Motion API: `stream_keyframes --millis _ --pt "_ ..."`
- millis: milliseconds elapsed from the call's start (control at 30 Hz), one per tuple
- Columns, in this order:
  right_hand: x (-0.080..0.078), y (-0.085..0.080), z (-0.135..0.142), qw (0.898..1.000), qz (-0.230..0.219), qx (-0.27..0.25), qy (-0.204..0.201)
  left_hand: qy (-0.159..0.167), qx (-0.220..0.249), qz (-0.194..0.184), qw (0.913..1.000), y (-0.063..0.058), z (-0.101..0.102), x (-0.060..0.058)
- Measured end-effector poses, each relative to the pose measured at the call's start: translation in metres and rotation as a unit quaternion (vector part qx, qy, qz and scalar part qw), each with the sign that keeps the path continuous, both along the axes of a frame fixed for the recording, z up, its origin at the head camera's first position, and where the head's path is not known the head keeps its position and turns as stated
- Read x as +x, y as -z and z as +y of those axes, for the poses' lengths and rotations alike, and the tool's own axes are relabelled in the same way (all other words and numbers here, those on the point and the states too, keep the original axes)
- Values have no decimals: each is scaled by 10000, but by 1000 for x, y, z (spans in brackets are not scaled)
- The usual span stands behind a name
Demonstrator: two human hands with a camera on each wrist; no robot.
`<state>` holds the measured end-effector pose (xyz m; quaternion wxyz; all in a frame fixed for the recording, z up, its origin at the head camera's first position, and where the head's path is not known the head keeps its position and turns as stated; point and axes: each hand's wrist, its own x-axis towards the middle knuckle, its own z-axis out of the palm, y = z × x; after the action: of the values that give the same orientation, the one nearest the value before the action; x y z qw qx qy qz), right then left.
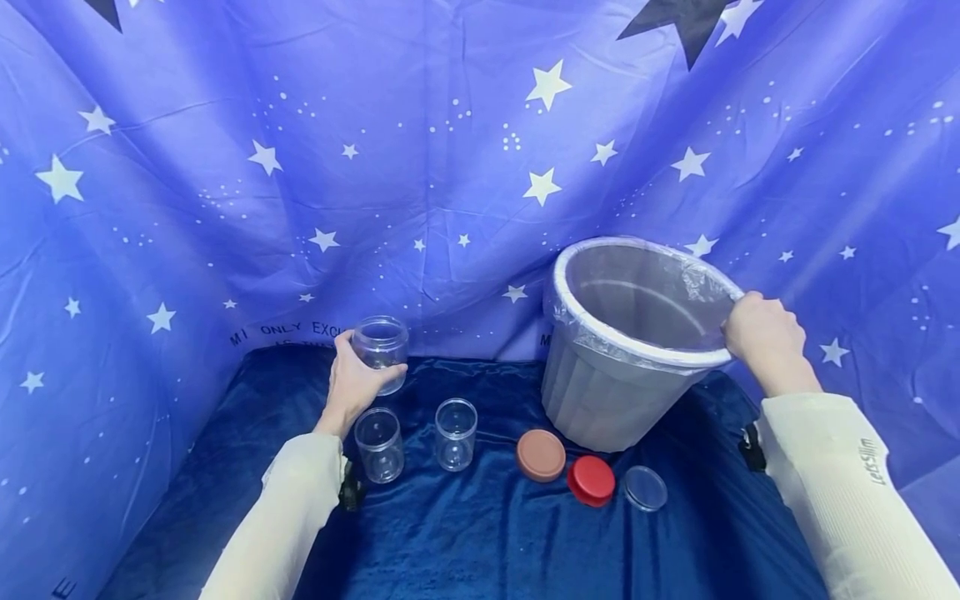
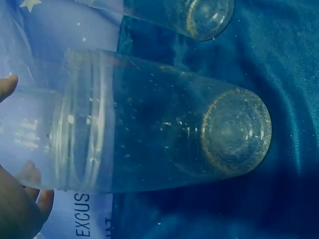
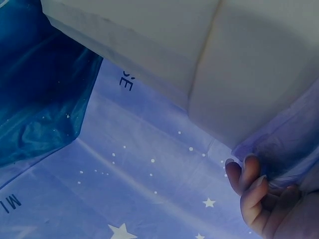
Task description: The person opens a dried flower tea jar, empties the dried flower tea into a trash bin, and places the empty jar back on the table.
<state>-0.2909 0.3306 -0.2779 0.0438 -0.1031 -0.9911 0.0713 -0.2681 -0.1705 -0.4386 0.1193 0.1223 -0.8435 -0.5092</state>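
Observation:
My left hand (image 1: 354,379) grips a clear jar (image 1: 381,337) at the back left, thumb on its near side and fingers round its far left side. A second clear jar (image 1: 379,446) stands just in front of that hand; it fills the middle of the left wrist view as a large clear jar (image 2: 164,129). To its right is a third clear jar (image 1: 456,435). On the right, my right hand (image 1: 767,337) holds the rim of a grey bin (image 1: 607,392) lined with a clear bag (image 1: 705,283). Curled fingers (image 3: 251,199) show at the bin's edge in the right wrist view.
In front of the bin lie an orange-brown lid (image 1: 541,455), a red lid (image 1: 592,479) and a clear lid (image 1: 646,488). Dark blue cloth (image 1: 450,550) covers the table. A starry blue curtain (image 1: 420,192) hangs close behind and at both sides.

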Motion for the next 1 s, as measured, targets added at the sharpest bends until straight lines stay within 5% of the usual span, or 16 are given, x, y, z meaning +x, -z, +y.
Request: stream_keyframes --millis 400,1000 --pt "1 -2 0 10000 -93 13 -24 -240 113 61 9996 13 -12 1" --pt "0 -2 -1 10000 -85 1 -9 -408 -149 -422 9982 27 -27 7"
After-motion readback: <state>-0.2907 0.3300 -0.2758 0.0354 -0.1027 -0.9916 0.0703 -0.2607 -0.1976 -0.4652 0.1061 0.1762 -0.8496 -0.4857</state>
